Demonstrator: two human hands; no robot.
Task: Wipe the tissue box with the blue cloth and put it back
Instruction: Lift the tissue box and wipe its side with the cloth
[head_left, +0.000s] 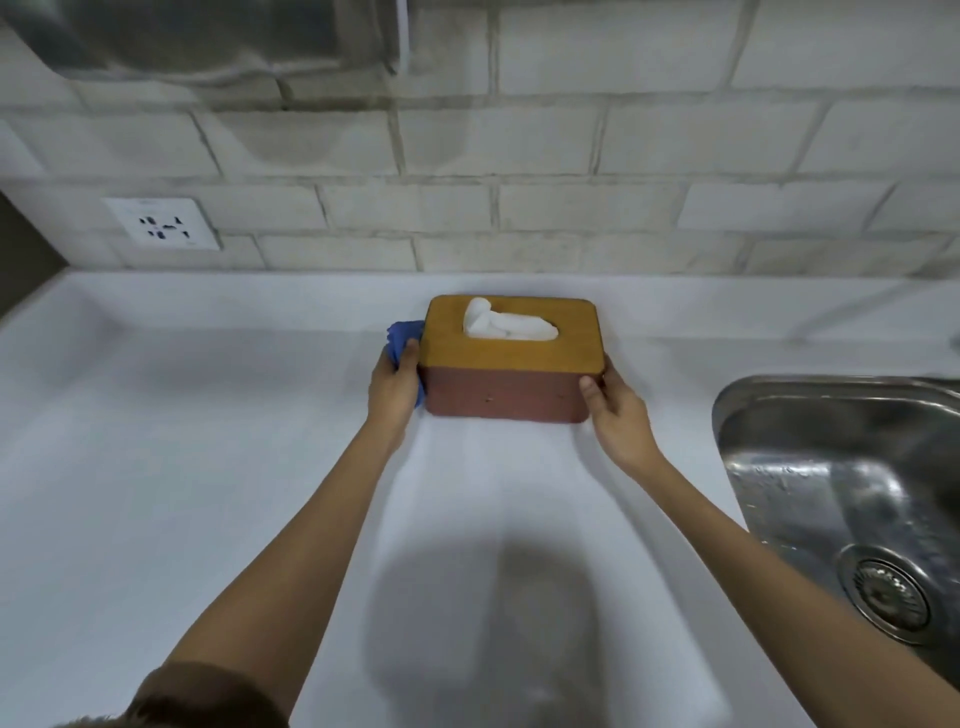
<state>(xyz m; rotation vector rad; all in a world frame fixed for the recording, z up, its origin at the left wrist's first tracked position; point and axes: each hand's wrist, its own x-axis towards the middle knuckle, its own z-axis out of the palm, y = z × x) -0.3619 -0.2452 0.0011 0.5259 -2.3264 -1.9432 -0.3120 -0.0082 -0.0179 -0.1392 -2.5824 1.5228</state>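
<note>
Legible text, labels, brands, numbers, signs: none that I can read. The wall socket carries a faint small mark near its top edge, too blurred to make out, and the tissue box between my hands shows only plain yellow and reddish-brown faces with no print on them.
</note>
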